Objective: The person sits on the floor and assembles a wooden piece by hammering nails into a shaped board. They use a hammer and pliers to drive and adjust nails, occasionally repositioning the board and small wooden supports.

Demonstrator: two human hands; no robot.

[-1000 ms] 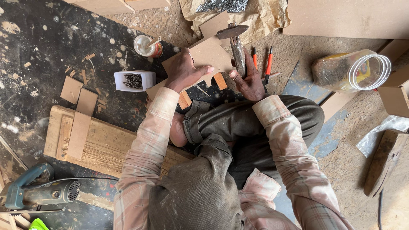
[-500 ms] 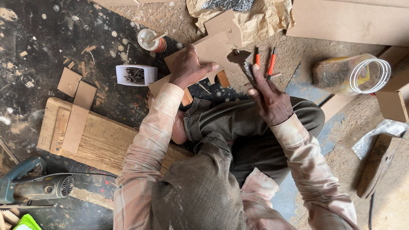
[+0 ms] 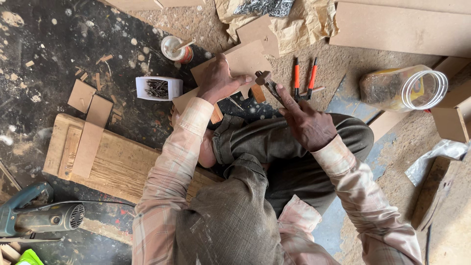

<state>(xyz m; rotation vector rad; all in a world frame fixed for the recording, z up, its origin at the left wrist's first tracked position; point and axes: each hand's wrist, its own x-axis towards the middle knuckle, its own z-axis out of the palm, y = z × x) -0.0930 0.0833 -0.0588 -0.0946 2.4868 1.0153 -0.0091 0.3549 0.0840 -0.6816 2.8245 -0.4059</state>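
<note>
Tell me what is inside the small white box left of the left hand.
The white box holds a heap of dark nails. Its bottom is covered by them, so anything beneath cannot be seen.

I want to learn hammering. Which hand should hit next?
Probably the right hand: it grips the hammer beside the board piece. The left hand lies on that piece, pinning it.

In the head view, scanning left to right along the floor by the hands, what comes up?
White box of dark nails → left hand pressing the brown fibreboard cut-out → right hand holding a hammer → orange-handled pliers → clear plastic jar on its side.
</note>
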